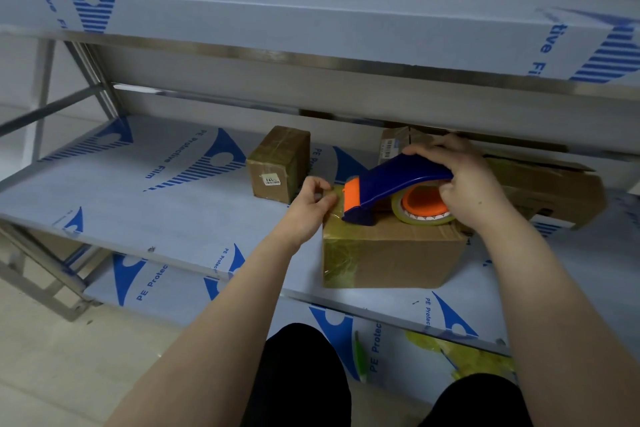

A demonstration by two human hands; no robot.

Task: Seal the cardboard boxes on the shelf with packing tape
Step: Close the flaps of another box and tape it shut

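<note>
Before you, a film-covered shelf, small box mid-shelf, taped box at your edge, open box to the right

A brown cardboard box sits upright right of centre on the middle shelf. Its left end and top left edge are glossy with clear tape. On its top rests a blue tape dispenser with an orange front guard, nose pointing left, carrying a roll of packing tape on an orange hub. Up and left stands a smaller taped box. At far right lies a longer box, apparently with a flap open.
</note>
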